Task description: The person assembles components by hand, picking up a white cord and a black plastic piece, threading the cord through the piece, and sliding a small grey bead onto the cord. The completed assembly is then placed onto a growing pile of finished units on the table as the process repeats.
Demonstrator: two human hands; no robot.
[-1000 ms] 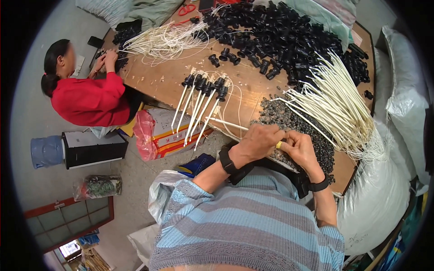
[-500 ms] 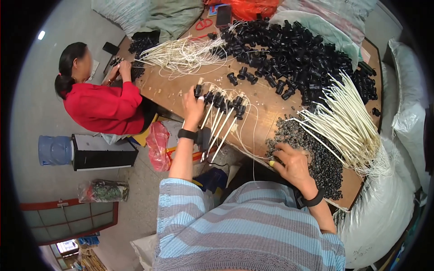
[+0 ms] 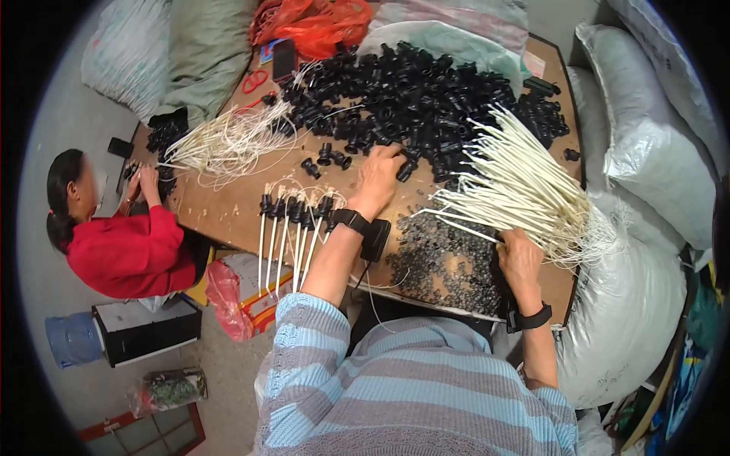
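Observation:
My left hand (image 3: 376,181) reaches to the near edge of a heap of black plastic fittings (image 3: 437,95). Its fingers are bent beside a loose fitting (image 3: 407,169); whether they grip one is hidden. My right hand (image 3: 522,262) is closed at the near side of a bundle of thin white tubes (image 3: 525,186), on one white tube (image 3: 460,227) lying across small dark pieces. Left of my left forearm, a row of white tubes with black fittings (image 3: 287,209) on them lies side by side, their lower ends sticking out past the table edge.
Small dark pieces (image 3: 449,266) are spread over the wooden table (image 3: 228,201). A second white bundle (image 3: 228,144), red scissors (image 3: 254,81) and a phone (image 3: 284,59) lie farther left. A person in red (image 3: 129,247) works at the left end. Full sacks (image 3: 635,319) stand at the right.
My left hand has left the row of tubes with fittings and moved right to the black heap. My right hand has gone from the small dark pieces to the white tubes. The view has shifted right.

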